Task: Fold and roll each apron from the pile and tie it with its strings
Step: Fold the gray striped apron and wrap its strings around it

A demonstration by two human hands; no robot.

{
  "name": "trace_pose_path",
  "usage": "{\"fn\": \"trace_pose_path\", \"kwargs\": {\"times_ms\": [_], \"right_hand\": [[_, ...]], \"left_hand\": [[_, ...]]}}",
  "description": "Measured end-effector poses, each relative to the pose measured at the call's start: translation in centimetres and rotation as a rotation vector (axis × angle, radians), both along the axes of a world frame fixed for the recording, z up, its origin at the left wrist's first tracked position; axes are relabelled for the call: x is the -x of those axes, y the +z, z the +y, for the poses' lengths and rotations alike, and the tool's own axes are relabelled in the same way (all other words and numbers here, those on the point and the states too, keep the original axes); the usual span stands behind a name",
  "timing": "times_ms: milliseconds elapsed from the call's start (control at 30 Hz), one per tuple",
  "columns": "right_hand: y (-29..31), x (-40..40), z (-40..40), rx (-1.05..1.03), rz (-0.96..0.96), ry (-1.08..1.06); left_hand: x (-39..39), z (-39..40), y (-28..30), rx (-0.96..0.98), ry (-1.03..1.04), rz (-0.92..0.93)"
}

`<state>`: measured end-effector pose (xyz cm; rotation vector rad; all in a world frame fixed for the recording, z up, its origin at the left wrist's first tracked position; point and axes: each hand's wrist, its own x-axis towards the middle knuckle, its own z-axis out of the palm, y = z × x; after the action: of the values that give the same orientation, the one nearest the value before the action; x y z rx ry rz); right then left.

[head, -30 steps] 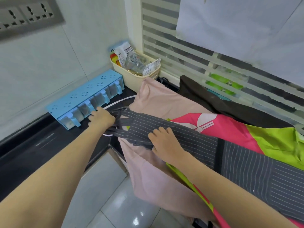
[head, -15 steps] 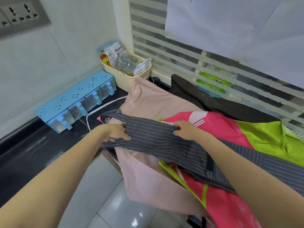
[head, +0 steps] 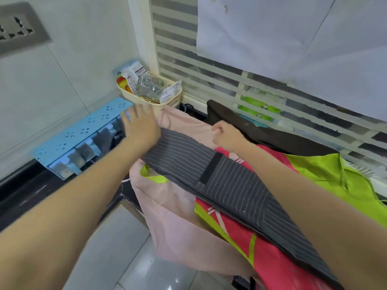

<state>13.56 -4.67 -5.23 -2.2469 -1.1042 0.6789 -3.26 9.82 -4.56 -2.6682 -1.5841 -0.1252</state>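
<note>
A: Single view, head-mounted, wide-angle. Looks forward and steeply down from above both forearms.

B: Facing?

A: Toward the counter corner where the tiled wall point(head: 69, 65) meets the slatted window point(head: 219, 80). Floor tiles point(head: 117, 254) show at bottom left, so it stands just off the counter edge.

B: Range?

A: Close. The forearms fill the lower frame; straight lines bow near the borders. No second view to overlap with
</note>
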Motion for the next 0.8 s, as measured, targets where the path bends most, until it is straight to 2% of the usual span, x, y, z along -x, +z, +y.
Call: {"fn": "trace_pose_path", "kwargs": {"times_ms": [33, 133, 200, 300, 400, 633, 800], "right_hand": [[-0.7, 0.2, -1.4, 0.017, -0.017, 0.033], [-3.1, 1.9, -5.7, 0.064, -0.078, 0.214], [-4.1, 3.3, -8.5, 0.200, -0.124, 0.386], [-5.2, 4.1, -11.6, 0.363, -0.277, 0.499], [-5.8, 4.2, -13.6, 0.392, -0.357, 0.480], [-6.3, 5.8, -15.0, 0.371, -0.487, 0.414], [-7.2, 6.6, -14.8, 0.423, -0.547, 0.400]], "left_hand": [[-0.9, -1.8, -0.8, 0.073, -0.151, 0.033], [-2.7, -7.1, -3.6, 0.447, -0.743, 0.205], [-3.1, -9.4, -4.5, 0.515, -0.999, 0.331], [-3.1, -10.3, -4.7, 0.460, -1.048, 0.369], [-3.1, -10.8, -4.8, 0.430, -1.032, 0.394], [-2.8, -13.5, -5.6, 0.000, -1.054, 0.582], [-2.4, -14.2, -4.4, -0.127, -1.100, 0.508]]}}
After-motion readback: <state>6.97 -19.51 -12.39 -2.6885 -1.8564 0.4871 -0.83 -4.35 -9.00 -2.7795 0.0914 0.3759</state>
